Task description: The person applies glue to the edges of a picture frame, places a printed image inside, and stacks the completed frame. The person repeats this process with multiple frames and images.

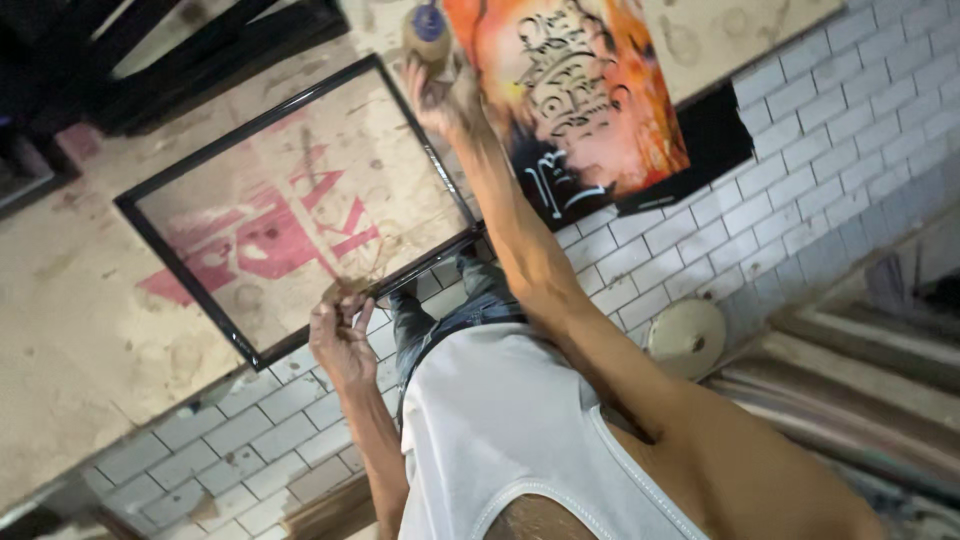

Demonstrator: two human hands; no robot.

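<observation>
Head view: I am gripping a round jar in my right hand, left hand fingers pinching fibres at the black frame's near edge.

The floor is laid with small white brick-shaped tiles across the middle and toward two o'clock, giving way to bare, sandy concrete toward nine o'clock. On it lie a black-framed glass pane at ten o'clock, an orange painted canvas at one o'clock, and a round pale lid at four o'clock.
</observation>
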